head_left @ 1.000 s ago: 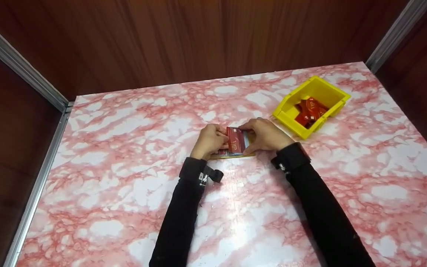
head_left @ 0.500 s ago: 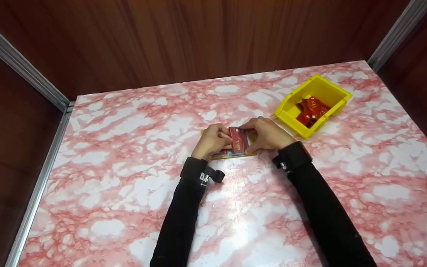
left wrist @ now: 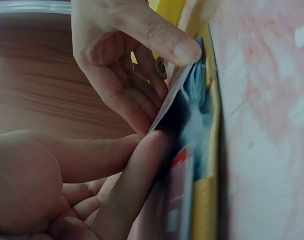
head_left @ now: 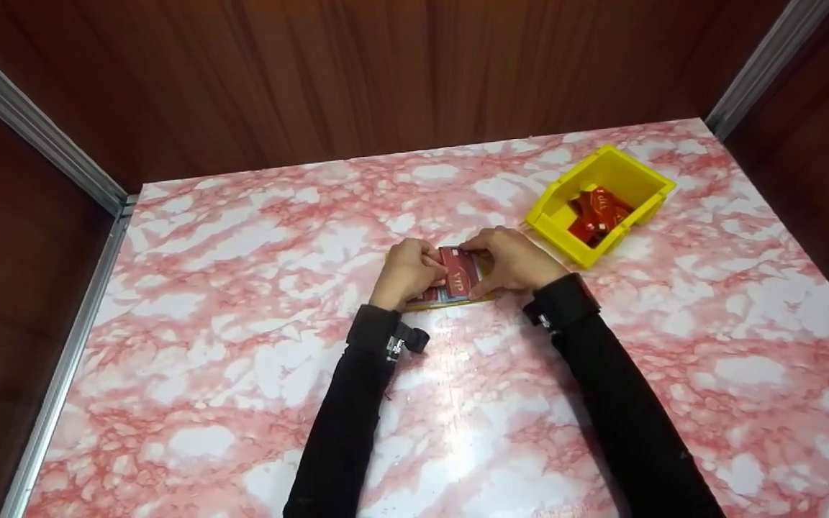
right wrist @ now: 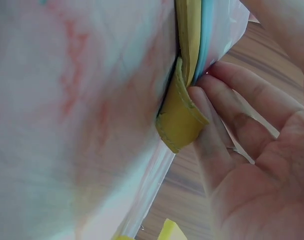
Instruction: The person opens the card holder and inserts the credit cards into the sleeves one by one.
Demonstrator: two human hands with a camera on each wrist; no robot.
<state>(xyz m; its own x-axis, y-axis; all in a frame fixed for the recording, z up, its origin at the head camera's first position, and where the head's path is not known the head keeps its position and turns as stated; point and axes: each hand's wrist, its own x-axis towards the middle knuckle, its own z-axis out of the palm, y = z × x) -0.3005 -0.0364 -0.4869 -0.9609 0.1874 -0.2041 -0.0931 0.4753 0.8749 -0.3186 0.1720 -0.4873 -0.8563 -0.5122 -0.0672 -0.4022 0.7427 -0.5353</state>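
Observation:
A yellow card holder (head_left: 443,305) with clear sleeves lies open on the table under both hands. A red VIP card (head_left: 459,273) lies over its middle, between the hands. My left hand (head_left: 406,272) pinches the card's left edge; in the left wrist view its thumb and a finger meet at the sleeve's edge. My right hand (head_left: 519,260) holds the holder's sleeves at the right, thumb near and fingers far. In the right wrist view, the fingers of that hand touch the yellow strap (right wrist: 182,120) and bluish sleeve edges. Whether the card is inside a sleeve I cannot tell.
A yellow bin (head_left: 555,234) stands at the right rear, beyond the right hand, with several red VIP cards (head_left: 601,210) inside. The pink-and-white marbled table (head_left: 256,345) ends at a brown wood-grain panel (head_left: 386,79) behind.
Both hands stay in nearly the same place around the card holder. The red card shifts only slightly between the fingers, and the head view moves a little.

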